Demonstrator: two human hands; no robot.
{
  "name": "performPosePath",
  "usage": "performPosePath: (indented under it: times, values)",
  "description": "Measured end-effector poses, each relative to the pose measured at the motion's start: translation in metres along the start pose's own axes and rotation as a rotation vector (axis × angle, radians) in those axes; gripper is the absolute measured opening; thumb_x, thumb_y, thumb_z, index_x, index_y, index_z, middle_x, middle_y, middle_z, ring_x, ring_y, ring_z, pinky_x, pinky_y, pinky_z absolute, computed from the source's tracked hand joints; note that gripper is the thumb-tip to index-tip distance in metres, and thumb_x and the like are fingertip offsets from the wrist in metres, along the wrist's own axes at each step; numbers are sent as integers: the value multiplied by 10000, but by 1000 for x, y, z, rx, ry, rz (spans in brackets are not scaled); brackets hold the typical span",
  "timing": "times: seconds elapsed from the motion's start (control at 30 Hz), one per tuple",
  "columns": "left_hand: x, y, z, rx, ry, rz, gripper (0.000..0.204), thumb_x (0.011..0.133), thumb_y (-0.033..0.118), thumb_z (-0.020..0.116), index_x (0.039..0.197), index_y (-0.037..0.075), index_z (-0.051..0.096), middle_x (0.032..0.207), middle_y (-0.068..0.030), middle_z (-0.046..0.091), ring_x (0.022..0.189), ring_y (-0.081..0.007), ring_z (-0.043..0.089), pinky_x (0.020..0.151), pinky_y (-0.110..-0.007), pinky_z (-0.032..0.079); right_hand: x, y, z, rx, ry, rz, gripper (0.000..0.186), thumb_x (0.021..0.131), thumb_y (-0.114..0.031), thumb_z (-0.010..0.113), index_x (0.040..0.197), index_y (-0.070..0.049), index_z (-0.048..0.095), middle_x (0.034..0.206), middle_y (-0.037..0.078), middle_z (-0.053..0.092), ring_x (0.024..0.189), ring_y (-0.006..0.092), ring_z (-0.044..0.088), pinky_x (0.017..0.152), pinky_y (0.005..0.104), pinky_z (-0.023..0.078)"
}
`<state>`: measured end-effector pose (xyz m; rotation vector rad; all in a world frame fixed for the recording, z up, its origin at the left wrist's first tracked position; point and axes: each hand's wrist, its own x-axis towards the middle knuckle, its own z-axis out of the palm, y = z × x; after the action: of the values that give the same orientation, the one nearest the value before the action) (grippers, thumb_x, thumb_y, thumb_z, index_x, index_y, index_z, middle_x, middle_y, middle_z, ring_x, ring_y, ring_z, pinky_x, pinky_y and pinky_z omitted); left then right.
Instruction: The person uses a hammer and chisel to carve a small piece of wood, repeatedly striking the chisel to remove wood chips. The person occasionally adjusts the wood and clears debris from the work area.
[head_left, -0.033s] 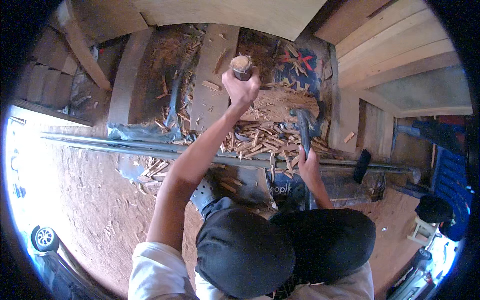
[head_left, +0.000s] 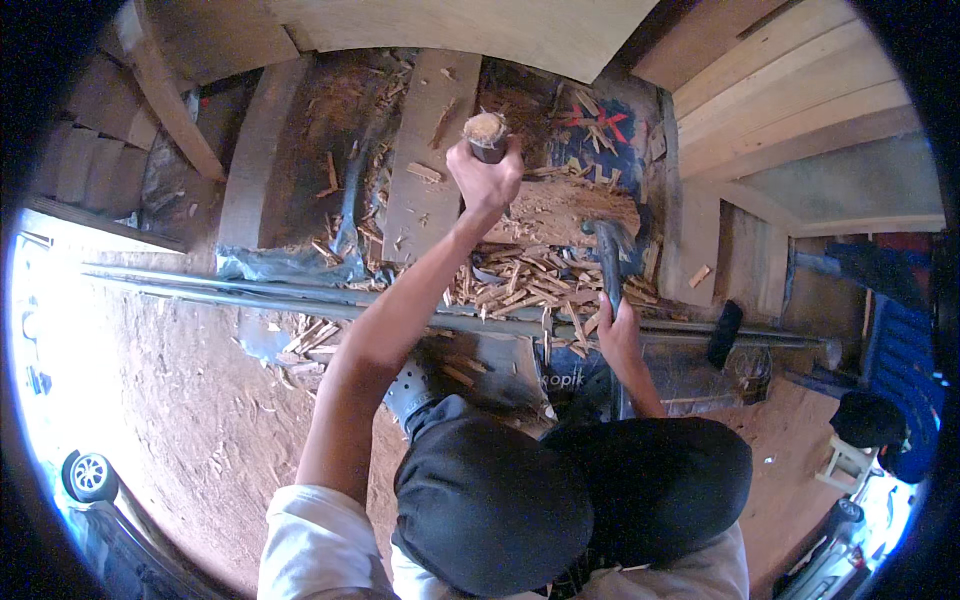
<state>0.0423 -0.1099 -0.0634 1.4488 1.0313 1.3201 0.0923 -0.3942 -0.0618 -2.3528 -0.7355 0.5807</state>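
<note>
My left hand (head_left: 485, 182) is wrapped round the upright handle of a chisel (head_left: 487, 137). The handle is dark with a frayed, pale wooden top, and its lower end is hidden by my hand. Under that hand lies a wooden block (head_left: 575, 210) with a rough, chipped face. To the right, the fingers of my right hand (head_left: 622, 335) close round the dark handle of a hammer (head_left: 608, 260). Its head rests low at the right end of the block. Loose wood chips (head_left: 525, 280) are heaped just in front of the block.
Metal pipes (head_left: 250, 292) run crosswise between me and the chips. Boards (head_left: 425, 200) stretch away beyond, with a large pale panel (head_left: 450, 25) at the far edge. Stacked timber (head_left: 790, 90) stands far right, blue plastic (head_left: 900, 370) at the right. A grey clog (head_left: 408, 390) shows near my knee.
My left hand and the chisel have shifted very slightly to the right. The right hand and the hammer look the same.
</note>
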Motion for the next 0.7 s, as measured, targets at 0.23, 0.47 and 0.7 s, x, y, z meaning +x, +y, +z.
performPosePath:
  times: [0.23, 0.47, 0.7]
  values:
    - [-7, 26, -5, -79, -99, 197, 156, 649, 127, 628, 636, 0, 539, 529, -140, 522, 474, -256, 525, 493, -338, 416, -2, 1, 4, -11, -2, 10, 314, 908, -262, 497, 807, 36, 511, 560, 171, 521, 503, 294, 551, 477, 401, 404]
    - [-13, 17, -5, -89, 25, 225, 175, 638, 143, 668, 649, 14, 550, 558, -118, 534, 500, -260, 510, 523, -341, 420, 3, 8, 6, -61, 11, -14, 357, 906, -308, 487, 838, 40, 530, 605, 212, 538, 570, 370, 551, 532, 425, 416]
    - [-20, 14, -9, -137, 62, 282, 193, 637, 145, 687, 647, 20, 541, 547, -97, 516, 494, -252, 499, 514, -337, 408, 4, 6, 7, 40, 75, -48, 392, 910, -350, 479, 820, 27, 534, 585, 151, 533, 533, 291, 539, 531, 408, 411]
